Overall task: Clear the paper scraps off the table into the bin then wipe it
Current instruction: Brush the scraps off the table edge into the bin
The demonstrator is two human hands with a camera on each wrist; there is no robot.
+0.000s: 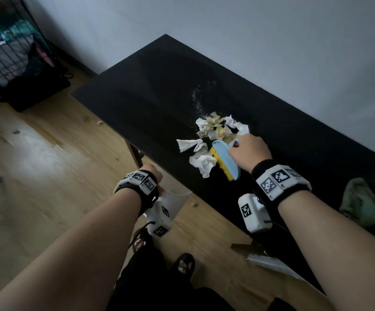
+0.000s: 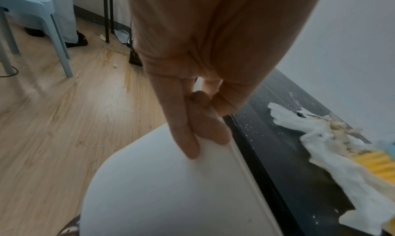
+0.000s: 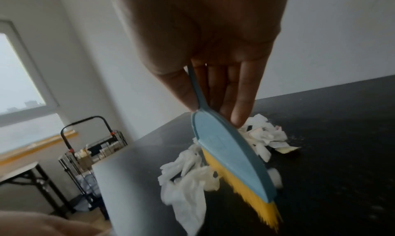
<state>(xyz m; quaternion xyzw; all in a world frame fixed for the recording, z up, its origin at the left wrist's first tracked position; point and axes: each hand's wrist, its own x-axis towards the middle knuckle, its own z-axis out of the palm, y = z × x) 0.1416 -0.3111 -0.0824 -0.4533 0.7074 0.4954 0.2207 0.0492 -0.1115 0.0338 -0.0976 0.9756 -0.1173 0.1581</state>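
While the right hand point(image 1: 248, 151) grips the brush point(image 1: 224, 160), sweep scraps point(image 1: 215, 131) low toward the bin point(image 2: 171, 189) the left hand point(image 2: 192, 121) pinches against the desk point(image 1: 159, 86) edge

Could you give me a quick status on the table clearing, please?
Right hand grips brush behind paper scraps. Left hand holds white bin at table edge. Nothing in the way.

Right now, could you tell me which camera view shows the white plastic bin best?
The left wrist view: the white plastic bin fills it, rim against the black table edge. The head view shows a sliver behind the left hand; the right wrist view shows none clearly.
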